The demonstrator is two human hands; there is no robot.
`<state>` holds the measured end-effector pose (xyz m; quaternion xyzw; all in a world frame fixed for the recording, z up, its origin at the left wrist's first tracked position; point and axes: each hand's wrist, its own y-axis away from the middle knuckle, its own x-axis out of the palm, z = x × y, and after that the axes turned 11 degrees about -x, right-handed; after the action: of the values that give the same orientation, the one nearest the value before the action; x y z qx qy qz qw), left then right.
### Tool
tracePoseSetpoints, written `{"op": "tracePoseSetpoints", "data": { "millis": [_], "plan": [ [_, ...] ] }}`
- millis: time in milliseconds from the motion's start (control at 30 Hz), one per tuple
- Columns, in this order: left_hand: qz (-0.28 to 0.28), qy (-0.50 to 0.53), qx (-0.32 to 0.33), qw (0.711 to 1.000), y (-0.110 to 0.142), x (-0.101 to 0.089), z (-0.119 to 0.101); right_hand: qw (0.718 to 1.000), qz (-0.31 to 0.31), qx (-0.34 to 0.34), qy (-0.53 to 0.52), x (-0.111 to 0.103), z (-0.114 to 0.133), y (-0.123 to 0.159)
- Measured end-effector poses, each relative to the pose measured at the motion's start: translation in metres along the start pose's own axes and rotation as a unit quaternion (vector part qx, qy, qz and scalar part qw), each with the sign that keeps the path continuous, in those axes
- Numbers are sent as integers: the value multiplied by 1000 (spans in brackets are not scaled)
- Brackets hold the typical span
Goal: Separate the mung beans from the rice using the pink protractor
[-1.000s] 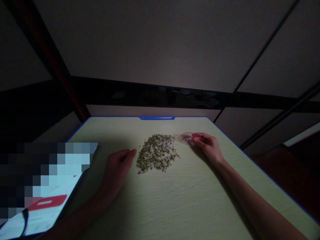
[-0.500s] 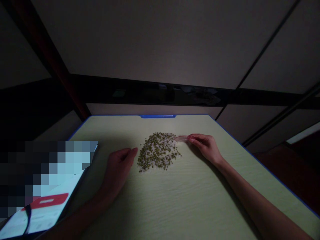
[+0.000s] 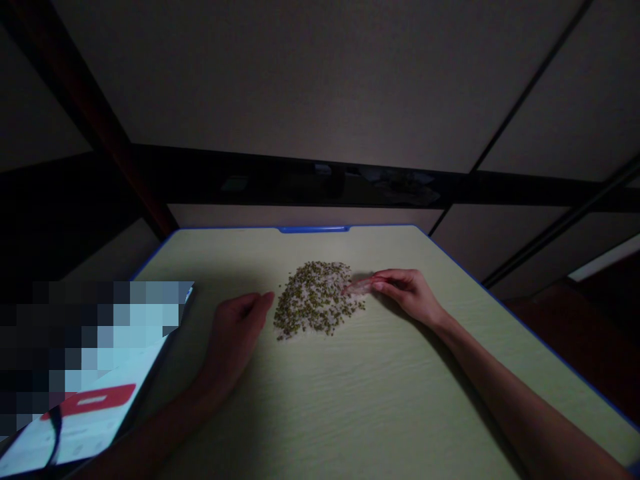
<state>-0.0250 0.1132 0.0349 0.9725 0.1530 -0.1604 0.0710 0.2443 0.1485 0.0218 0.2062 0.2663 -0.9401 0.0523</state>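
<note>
A low heap of small green beans [image 3: 313, 303], which look like mung beans, lies mixed with white grains like rice on the pale table. From the right, my right hand [image 3: 407, 293] pinches a thin, see-through, pinkish strip [image 3: 357, 287] between thumb and fingers. The strip's far end touches the right side of the heap; its exact kind cannot be made out. At the heap's left edge rests my left hand [image 3: 240, 327], thumb and fingertips pressed together. Whatever those fingers may hold is hidden in shadow.
The table [image 3: 320, 407] has a blue rim with a blue handle [image 3: 314, 229] at its far side. A lit screen [image 3: 105, 407], partly blurred, stands at the left beside my left forearm. Behind the table rises a panelled cabinet front [image 3: 300, 87].
The strip in my right hand has swung slightly toward me and left, into the heap's right edge. A few beans there have shifted outward. My left hand stays nearly still.
</note>
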Motion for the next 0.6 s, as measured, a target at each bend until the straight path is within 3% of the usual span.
{"op": "tracePoseSetpoints", "data": {
  "millis": [233,600],
  "plan": [
    [1,-8,9,1000,1,0,0,998,60,0,-32,8,14,-1],
    [11,19,12,1000,0,1,0,990,127,-46,-26,41,41,4]
  ]
}}
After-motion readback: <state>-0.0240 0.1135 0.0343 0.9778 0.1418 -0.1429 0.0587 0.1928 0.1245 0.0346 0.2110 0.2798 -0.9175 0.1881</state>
